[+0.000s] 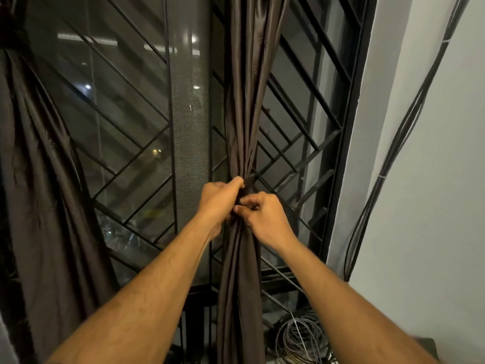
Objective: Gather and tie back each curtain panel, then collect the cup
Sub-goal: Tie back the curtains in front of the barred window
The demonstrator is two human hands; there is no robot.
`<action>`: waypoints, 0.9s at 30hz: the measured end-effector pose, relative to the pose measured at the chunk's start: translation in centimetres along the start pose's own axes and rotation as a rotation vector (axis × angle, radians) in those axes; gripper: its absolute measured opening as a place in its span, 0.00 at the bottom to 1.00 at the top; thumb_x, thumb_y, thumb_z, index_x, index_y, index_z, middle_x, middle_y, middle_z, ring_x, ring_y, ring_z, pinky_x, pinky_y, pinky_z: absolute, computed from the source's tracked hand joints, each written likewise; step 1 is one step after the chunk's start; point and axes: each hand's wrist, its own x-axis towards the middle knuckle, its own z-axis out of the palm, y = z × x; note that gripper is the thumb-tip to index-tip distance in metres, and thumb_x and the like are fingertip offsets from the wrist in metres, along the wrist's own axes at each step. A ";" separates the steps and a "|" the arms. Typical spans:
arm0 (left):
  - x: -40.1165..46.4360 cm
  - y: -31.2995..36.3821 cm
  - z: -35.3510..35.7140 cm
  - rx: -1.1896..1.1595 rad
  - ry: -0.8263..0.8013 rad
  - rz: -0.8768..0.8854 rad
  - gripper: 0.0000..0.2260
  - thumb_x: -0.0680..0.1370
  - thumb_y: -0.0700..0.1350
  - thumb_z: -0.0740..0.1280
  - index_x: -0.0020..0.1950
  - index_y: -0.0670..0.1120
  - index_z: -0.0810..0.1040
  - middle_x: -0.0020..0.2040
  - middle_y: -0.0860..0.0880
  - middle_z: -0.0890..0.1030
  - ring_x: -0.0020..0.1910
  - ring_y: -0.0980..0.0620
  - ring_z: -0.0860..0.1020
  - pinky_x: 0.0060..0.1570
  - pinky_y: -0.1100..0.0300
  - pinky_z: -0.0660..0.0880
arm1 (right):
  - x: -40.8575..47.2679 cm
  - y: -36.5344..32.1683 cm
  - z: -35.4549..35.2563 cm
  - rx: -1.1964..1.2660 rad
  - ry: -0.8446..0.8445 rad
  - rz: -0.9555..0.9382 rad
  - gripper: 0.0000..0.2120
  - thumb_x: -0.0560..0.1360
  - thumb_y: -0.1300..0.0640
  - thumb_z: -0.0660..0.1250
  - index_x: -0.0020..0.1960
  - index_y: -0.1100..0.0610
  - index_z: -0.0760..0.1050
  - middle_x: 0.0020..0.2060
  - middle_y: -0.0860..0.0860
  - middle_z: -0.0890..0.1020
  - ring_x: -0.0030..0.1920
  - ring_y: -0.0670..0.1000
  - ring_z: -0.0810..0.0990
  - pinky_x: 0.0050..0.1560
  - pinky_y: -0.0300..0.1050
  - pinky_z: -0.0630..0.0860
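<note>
A dark brown curtain panel (245, 106) hangs bunched into a narrow column in front of the window's middle. My left hand (221, 199) grips the gathered fabric at its waist, fingers curled round it. My right hand (262, 215) pinches the fabric or a tie at the same spot, right beside the left hand; the tie itself is hidden by my fingers. A second brown curtain panel (44, 185) hangs at the far left, cinched near its top. No cup is in view.
Behind the curtains is a window with a black diagonal metal grille (296, 143) and a mesh screen (189, 127). Black cables (388, 153) run down the white wall at right. A coil of grey cable (301, 340) lies at the bottom right.
</note>
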 end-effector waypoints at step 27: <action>-4.2 0.1 -1.0 -0.494 0.109 -0.133 0.03 0.80 0.35 0.69 0.52 0.36 0.81 0.45 0.40 0.83 0.35 0.48 0.82 0.32 0.60 0.82 | -0.9 -2.0 -0.1 1.418 -0.035 0.517 0.15 0.78 0.70 0.64 0.63 0.60 0.70 0.31 0.53 0.75 0.19 0.43 0.62 0.18 0.36 0.58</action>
